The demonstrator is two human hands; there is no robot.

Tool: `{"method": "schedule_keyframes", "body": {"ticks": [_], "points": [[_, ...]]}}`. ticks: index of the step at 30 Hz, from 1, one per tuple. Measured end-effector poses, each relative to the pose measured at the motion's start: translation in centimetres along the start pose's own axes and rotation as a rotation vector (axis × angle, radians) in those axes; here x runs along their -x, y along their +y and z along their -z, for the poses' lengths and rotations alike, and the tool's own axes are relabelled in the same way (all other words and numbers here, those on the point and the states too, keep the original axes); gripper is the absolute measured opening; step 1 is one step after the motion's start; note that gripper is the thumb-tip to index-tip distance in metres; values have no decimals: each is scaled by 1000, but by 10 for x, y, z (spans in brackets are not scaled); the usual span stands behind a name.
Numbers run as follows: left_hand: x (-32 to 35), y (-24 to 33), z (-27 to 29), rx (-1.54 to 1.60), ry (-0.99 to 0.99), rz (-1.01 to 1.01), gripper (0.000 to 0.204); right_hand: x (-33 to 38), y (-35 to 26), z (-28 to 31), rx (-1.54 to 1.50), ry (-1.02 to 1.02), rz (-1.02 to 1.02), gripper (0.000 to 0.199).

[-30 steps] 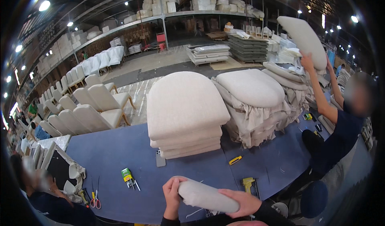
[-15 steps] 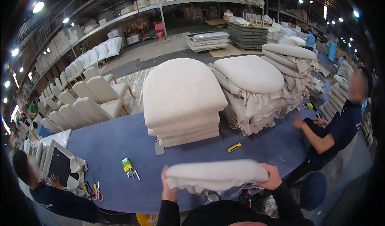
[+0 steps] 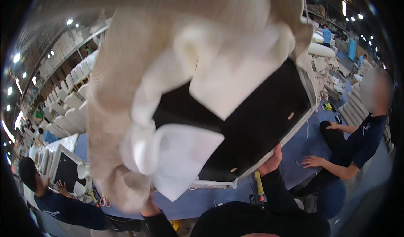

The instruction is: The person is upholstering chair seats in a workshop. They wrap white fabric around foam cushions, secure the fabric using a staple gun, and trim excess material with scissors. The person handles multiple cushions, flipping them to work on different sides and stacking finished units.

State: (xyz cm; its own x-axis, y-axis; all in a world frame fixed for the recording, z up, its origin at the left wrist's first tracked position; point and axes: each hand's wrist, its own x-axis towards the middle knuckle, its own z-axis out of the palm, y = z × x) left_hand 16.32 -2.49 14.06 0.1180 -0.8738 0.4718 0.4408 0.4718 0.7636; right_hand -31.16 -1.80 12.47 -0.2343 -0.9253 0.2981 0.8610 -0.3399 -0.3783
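A padded seat cushion [image 3: 256,131] is raised in front of me, its black underside turned toward me. Loose beige fabric [image 3: 111,115] hangs round its edges, blurred at the top. White lining flaps [image 3: 185,148] fold over part of the black board, which has small brass-coloured round holes. My right hand [image 3: 272,160] is closed on the lower right edge, its fingers partly behind it. At the lower left corner my left hand [image 3: 150,207] grips the cushion through the beige fabric, most of its fingers hidden.
Below lies the blue worktable [image 3: 296,142], with red-handled scissors [image 3: 105,201] at left and a yellow-handled tool [image 3: 259,188] by my right forearm. Co-workers sit at left [image 3: 69,205] and right [image 3: 357,148]. A dark round stool [image 3: 331,200] stands at right. Cushion stacks are largely hidden.
The cushion has come up from low over the table and tipped, so its underside now faces me. It hides the pile behind. The right co-worker's hand has moved onto the table.
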Motion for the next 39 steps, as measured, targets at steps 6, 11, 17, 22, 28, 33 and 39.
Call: {"method": "schedule_keyframes", "body": {"ticks": [6, 11, 17, 22, 28, 33, 39], "points": [[39, -43, -107, 58, 97, 104, 74, -32, 55, -44, -28, -50, -175, 47], [9, 11, -86, -49, 364, 156, 93, -32, 82, -108, 64, -141, -206, 42], [-8, 31, -63, 65, 462, 87, 97, -64, 68, -112, 389, -168, -148, 22], [-90, 56, -70, 226, 350, 17, 83, -114, 62, -155, 102, -63, -166, 34], [-298, 89, -85, -11, 90, 199, 51, -210, 72, -216, 92, -33, 111, 20], [-415, -30, 11, -886, -4, 198, 75, -211, 114, -131, 115, 239, -200, 28], [-351, -107, 13, -360, 12, 641, 47, -179, 86, 12, 615, 620, 72, 59]]}}
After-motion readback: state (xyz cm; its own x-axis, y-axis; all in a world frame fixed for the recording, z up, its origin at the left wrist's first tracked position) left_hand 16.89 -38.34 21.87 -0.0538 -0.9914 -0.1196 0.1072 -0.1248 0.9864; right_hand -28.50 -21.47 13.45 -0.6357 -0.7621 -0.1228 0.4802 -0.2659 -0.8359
